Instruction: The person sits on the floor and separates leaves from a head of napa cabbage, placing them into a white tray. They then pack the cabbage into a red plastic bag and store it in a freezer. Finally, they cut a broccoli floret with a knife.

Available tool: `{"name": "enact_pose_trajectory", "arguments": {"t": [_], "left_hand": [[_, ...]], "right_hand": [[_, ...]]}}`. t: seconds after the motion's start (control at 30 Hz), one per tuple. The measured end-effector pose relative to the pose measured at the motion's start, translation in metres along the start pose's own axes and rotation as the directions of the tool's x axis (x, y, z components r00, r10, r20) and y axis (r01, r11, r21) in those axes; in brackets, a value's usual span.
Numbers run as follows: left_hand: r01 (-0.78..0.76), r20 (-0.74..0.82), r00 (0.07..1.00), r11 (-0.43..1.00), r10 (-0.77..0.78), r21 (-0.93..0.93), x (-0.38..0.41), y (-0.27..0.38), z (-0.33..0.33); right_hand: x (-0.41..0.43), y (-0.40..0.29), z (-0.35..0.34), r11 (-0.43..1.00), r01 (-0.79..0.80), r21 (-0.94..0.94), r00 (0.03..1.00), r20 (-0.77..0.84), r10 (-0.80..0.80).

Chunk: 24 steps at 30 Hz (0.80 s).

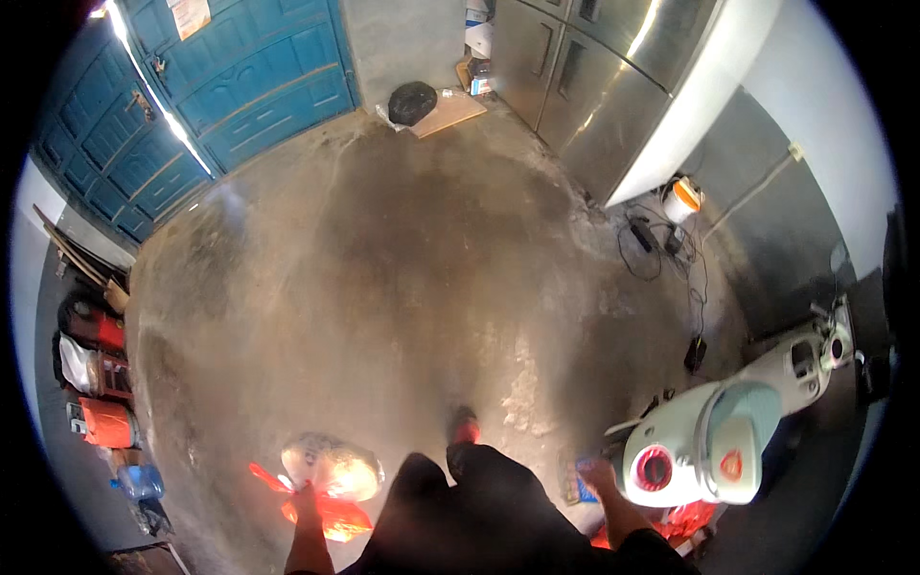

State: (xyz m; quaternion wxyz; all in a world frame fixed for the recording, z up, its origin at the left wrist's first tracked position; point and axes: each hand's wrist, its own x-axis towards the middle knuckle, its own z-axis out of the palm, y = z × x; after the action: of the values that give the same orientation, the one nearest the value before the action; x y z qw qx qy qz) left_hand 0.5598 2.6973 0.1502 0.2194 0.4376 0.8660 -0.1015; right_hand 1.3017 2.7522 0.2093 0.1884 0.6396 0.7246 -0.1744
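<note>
At the lower left my left hand (305,497) is closed on a red plastic bag (343,519). A pale, bulging plastic package (332,460) hangs or rests against that bag; which of the two is hard to tell. My right hand (599,476), at the lower right, has its fingers around the edge of a flat blue printed packet (583,483). Just to the right of that hand is the rear of a pale green electric scooter (647,431). Red plastic (679,523) shows below the scooter's tail, partly hidden by my sleeve.
Bare concrete floor (417,287) stretches ahead to a blue metal door (251,93). A black bag (412,103) sits by the far wall near a steel cabinet (611,79). Cables (675,251) lie at right. A blue water jug (140,481) and other goods line the left wall.
</note>
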Motion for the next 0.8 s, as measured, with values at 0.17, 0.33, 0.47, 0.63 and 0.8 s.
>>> {"name": "enact_pose_trajectory", "arguments": {"t": [0.17,0.33,0.47,0.63,0.8], "left_hand": [[0.36,0.119,0.898,0.553,-0.423,-0.751,0.056,0.173,-0.112],[0.464,0.142,0.85,0.592,-0.508,-0.659,0.16,0.251,-0.122],[0.475,0.263,0.875,0.618,-0.406,-0.626,0.246,0.365,-0.166],[0.126,-0.078,0.899,0.425,-0.432,-0.897,0.313,0.498,-0.24],[0.266,0.19,0.945,0.286,-0.267,-0.92,0.422,0.62,-0.313]], "right_hand": [[0.214,0.057,-0.206,0.97,-0.009,0.245,0.935,-0.341,0.094],[0.364,0.063,-0.332,0.851,-0.174,0.496,0.963,-0.096,0.253],[0.418,0.081,-0.345,1.0,-0.025,-0.008,0.998,0.058,0.025],[0.456,0.107,-0.397,0.996,0.032,-0.078,0.934,0.357,-0.002],[0.612,0.235,-0.366,0.867,-0.138,0.479,0.988,-0.001,0.157]]}}
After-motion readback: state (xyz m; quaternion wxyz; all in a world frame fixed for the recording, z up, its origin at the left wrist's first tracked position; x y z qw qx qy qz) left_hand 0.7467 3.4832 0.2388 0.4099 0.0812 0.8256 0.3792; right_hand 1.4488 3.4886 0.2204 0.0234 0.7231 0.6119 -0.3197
